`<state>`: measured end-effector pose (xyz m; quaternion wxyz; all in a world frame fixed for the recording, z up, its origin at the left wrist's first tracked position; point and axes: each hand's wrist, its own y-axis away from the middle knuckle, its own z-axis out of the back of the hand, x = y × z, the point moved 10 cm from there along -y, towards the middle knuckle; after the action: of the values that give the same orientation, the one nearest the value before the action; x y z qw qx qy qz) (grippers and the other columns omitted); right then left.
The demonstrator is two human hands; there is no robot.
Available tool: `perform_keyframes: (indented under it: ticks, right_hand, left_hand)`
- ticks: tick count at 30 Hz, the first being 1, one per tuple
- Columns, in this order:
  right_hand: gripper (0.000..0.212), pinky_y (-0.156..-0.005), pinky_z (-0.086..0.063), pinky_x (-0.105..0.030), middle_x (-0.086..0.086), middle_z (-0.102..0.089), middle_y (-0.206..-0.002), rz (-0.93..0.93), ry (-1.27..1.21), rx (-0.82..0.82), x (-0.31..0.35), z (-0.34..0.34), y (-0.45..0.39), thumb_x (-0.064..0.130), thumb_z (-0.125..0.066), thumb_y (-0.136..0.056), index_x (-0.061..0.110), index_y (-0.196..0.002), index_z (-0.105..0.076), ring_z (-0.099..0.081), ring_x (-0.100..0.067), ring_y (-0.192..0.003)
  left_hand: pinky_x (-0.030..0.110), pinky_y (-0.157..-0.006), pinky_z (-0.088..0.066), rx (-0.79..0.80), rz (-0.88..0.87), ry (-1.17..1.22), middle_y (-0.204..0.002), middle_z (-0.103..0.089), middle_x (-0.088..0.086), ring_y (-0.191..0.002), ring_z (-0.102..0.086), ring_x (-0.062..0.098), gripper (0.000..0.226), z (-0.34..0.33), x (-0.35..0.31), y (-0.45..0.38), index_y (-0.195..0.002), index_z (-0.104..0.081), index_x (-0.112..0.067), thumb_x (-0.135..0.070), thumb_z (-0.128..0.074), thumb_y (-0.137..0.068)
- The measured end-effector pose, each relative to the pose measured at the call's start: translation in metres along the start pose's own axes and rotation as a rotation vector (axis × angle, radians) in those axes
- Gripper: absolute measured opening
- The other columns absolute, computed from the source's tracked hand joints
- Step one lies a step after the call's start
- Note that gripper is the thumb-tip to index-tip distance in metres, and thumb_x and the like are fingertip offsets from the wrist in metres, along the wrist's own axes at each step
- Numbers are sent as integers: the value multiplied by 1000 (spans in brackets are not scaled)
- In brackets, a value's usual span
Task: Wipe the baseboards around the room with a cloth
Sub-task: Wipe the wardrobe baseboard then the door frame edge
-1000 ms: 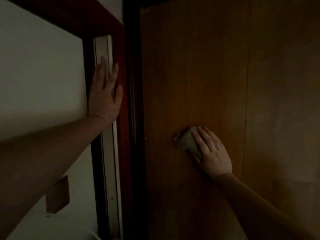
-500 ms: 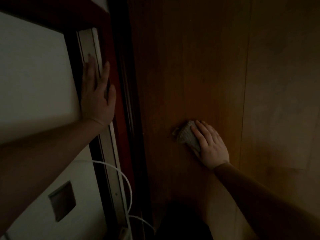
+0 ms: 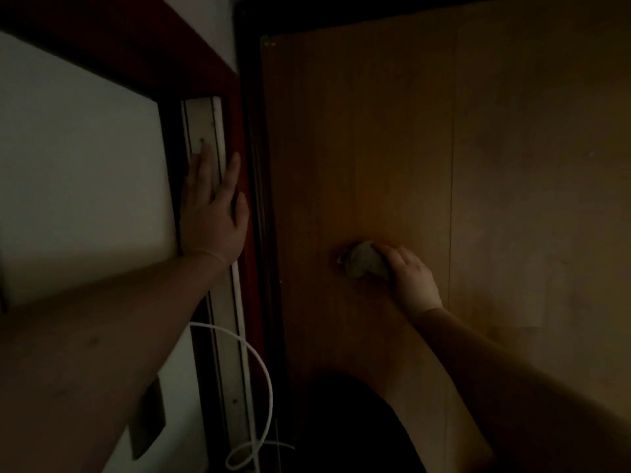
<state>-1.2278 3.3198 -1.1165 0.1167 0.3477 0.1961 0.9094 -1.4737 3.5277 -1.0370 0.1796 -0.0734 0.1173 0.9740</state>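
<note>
While left hand (image 3: pixel 211 213) rests flat on white frame (image 3: pixel 205 124), right hand (image 3: pixel 411 278) grips cloth (image 3: pixel 363 261) against wooden panel (image 3: pixel 375 131).

Smooth, matt wood-grain panel (image 3: pixel 375 148); coarse grey woven cloth (image 3: pixel 363 264); glossy dark-red frame (image 3: pixel 244 295); smooth white cable (image 3: pixel 263 367).

Our left hand (image 3: pixel 213 216) lies flat with its fingers straight and pointing upward, the forearm reaching in bare from the lower left. Our right hand (image 3: pixel 411 278) is curled, knuckles toward us, gripping a cloth (image 3: pixel 363 264) at its fingertips. The right forearm, bare too, extends in from the lower right corner.
</note>
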Motion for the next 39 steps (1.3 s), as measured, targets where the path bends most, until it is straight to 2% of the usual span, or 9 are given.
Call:
perform_keyframes:
  ticks: [5, 13, 19, 25, 27, 29, 32, 36, 39]
  right_hand:
    - [51, -80, -51, -37, -5, -63, -113, -152, -111, -261, 26, 104, -43, 34, -75, -84, 14, -127, -56, -60, -22, -100]
    - [47, -77, -41, -13, 8, -51, -113, -132, -415, -367, 50, 134, -152, 31, -75, -85, 12, -122, -52, -49, -3, -99]
    - [49, -93, -54, -36, -2, -59, -127, -123, -543, -340, 38, 146, -187, 23, -74, -86, 17, -127, -48, -58, -15, -114]
    - [54, -88, -45, -24, -4, -43, -136, -80, -476, -331, 37, 168, -166, 23, -74, -86, 14, -132, -47, -55, -21, -115]
    - [54, -88, -44, -23, -3, -44, -136, -68, -528, -340, 41, 174, -158, 22, -73, -87, 15, -133, -46, -55, -18, -116]
    - [54, -88, -45, -23, -1, -46, -135, -66, -554, -352, 43, 173, -155, 30, -73, -88, 17, -134, -46, -53, -13, -115]
    - [56, -90, -47, -25, 1, -48, -133, -71, -555, -353, 46, 167, -159, 39, -71, -87, 18, -133, -46, -52, -12, -116]
    - [55, -87, -48, -25, 4, -50, -128, -90, -499, -384, 42, 153, -169, 42, -72, -87, 17, -130, -48, -55, -12, -113]
    - [54, -95, -51, -39, 3, -52, -123, -138, -481, -413, 35, 139, -187, 42, -73, -85, 16, -127, -49, -54, -15, -112]
  left_hand:
    - [46, -124, -14, 40, -5, 18, -168, 0, 7, -154, 1, 26, 59, -4, -1, -1, -159, -16, -30, -37, -30, -102]
    - [53, -119, -24, -46, -45, 74, -168, -7, 8, -154, -9, 31, 58, 1, -2, -1, -157, -28, -20, -31, -38, -102]
    - [51, -119, -22, -56, -35, 50, -167, -8, 9, -153, -11, 32, 56, 2, -2, 0, -155, -32, -14, -32, -36, -102]
    - [48, -123, -12, 39, -1, -119, -168, -2, 5, -154, -7, 28, 59, 0, -1, 2, -159, -16, -20, -40, -23, -105]
    - [46, -122, -13, 87, -82, -241, -168, -3, 3, -153, -13, 25, 59, 1, -15, -3, -160, -8, -19, -42, -15, -106]
    - [47, -121, -18, 126, -273, -301, -166, -14, 7, -150, -22, 25, 59, 2, -40, -24, -159, -14, -12, -38, -19, -107]
    - [40, -125, -10, 130, -420, -327, -163, -22, 11, -149, -23, 22, 60, 10, -68, -71, -156, -23, -6, -36, -29, -105]
    - [42, -124, -12, 213, -462, -351, -164, -21, 8, -151, -21, 22, 64, -6, -63, -99, -158, -19, -10, -43, -29, -104]
    - [46, -122, -18, 158, -452, -329, -162, -26, 10, -150, -24, 23, 66, -5, -61, -102, -156, -25, -7, -43, -32, -101]
